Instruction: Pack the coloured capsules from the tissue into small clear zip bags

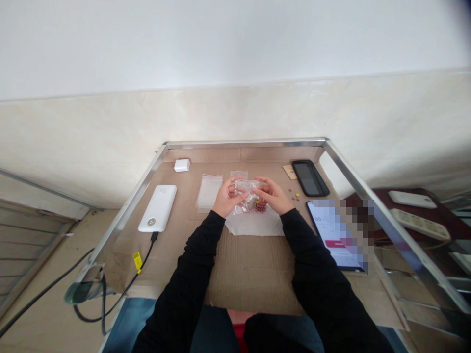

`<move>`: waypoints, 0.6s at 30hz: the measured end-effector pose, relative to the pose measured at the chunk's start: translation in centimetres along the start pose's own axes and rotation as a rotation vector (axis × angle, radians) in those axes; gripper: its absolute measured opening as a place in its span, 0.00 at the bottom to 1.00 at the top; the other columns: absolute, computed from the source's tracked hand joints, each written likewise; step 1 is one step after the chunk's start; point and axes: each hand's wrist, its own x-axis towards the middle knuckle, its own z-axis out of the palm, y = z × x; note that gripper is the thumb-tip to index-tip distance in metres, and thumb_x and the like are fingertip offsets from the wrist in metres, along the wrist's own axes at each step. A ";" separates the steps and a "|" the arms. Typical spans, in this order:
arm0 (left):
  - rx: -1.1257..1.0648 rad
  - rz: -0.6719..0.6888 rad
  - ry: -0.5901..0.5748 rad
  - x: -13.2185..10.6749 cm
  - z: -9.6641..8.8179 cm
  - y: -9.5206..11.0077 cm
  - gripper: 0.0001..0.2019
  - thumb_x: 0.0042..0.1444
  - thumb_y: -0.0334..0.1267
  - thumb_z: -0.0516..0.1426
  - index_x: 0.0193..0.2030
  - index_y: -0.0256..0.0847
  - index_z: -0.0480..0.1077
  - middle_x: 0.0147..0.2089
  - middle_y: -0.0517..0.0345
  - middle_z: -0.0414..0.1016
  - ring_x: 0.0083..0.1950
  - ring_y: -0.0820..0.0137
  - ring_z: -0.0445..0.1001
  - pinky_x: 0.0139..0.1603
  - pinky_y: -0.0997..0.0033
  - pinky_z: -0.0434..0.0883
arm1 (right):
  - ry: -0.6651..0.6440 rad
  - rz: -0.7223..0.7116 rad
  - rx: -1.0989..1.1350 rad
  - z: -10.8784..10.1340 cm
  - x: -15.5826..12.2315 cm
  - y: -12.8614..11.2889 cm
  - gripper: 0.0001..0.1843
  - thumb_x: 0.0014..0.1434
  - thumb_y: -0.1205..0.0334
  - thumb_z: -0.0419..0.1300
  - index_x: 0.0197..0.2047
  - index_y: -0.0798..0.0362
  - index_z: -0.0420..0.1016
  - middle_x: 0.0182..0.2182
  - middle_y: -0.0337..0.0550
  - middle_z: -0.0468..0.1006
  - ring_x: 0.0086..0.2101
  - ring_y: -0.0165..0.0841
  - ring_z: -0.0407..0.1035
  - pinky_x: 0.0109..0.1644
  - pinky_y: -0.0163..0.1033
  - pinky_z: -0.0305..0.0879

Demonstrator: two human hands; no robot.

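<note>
Both hands pinch a clear plastic bag [243,197] over a white tissue [253,222], near the middle of the table [243,143].

The left hand [228,197] and right hand [271,195] are raised and turned inward, with black sleeves [195,264] reaching from the near edge. Each grip is closed on the bag, which holds something silvery and brownish. Dark red beads [260,206] sit just below the right hand. To the left lie a flat resealable bag [209,191] and a white power bank [157,208] with a black cable [145,256]. To the right are a black phone [309,177], small round candies [295,195] and a partly blurred tablet [329,235]. A small white box [181,165] sits by the far edge. Brown cardboard [250,274] covers the table between the tissue and near edge.
</note>
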 end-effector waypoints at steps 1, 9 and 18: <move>-0.017 0.004 0.010 0.0 0.0 0.1 0.30 0.38 0.42 0.62 0.48 0.39 0.56 0.29 0.61 0.69 0.21 0.77 0.68 0.19 0.76 0.70 | -0.054 0.034 -0.007 0.1 0.0 0.1 0.26 0.43 0.51 0.61 0.43 0.55 0.61 0.18 0.31 0.65 0.16 0.23 0.57 0.18 0.30 0.52; -0.032 0.096 0.161 0.1 -0.1 -0.1 0.31 0.39 0.40 0.62 0.49 0.41 0.52 0.29 0.62 0.70 0.19 0.77 0.69 0.17 0.78 0.68 | -0.218 0.109 -0.029 0.2 -0.2 0.4 0.18 0.44 0.49 0.60 0.25 0.56 0.63 0.14 0.34 0.67 0.14 0.21 0.56 0.17 0.29 0.51; -0.039 0.043 0.172 0.1 -0.1 0.1 0.30 0.37 0.41 0.63 0.47 0.38 0.56 0.29 0.60 0.71 0.19 0.75 0.70 0.18 0.76 0.69 | -0.188 0.107 -0.030 -0.1 -0.2 0.3 0.18 0.44 0.48 0.60 0.26 0.56 0.64 0.16 0.35 0.69 0.13 0.21 0.57 0.16 0.29 0.52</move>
